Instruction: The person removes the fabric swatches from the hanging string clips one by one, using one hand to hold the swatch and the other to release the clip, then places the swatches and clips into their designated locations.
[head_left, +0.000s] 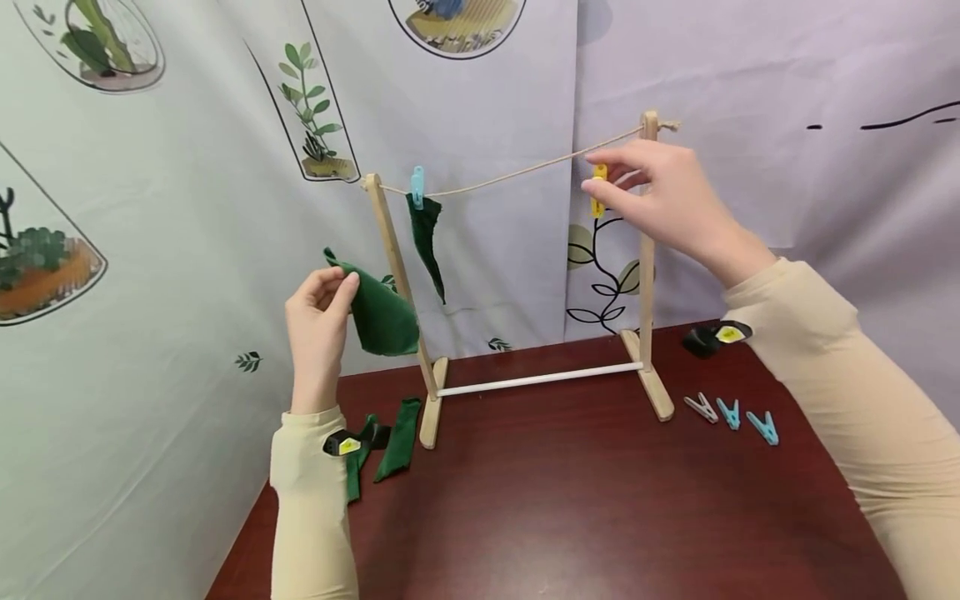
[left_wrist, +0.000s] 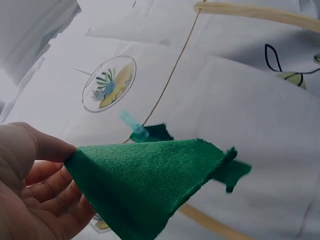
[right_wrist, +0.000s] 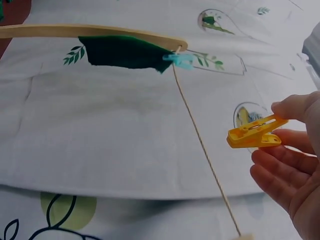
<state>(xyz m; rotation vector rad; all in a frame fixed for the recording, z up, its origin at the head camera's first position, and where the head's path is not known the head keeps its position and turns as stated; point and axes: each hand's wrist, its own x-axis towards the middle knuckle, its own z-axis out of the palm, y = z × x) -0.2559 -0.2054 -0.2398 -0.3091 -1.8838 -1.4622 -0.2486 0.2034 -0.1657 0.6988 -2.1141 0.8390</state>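
Observation:
A piece of green cloth (head_left: pixel 384 317) hangs from my left hand (head_left: pixel 318 312), pinched by a corner between thumb and fingers, left of the rack. In the left wrist view the cloth (left_wrist: pixel 145 182) spreads out from the fingertips. My right hand (head_left: pixel 660 192) pinches a yellow clothespin (head_left: pixel 598 192) by its handles, near the right end of the string (head_left: pixel 517 173). The right wrist view shows that clothespin (right_wrist: pixel 256 135) beside the string. Near the left post, a light blue clothespin (head_left: pixel 417 187) clips another green cloth (head_left: pixel 425 242) to the string.
The wooden rack's right post (head_left: pixel 647 267) and white crossbar (head_left: pixel 540 380) stand on the dark red table (head_left: pixel 555 483). Two green cloth strips (head_left: pixel 400 440) lie at the left, one partly behind my wrist. A grey clothespin (head_left: pixel 701 407) and two blue clothespins (head_left: pixel 763 427) lie at the right.

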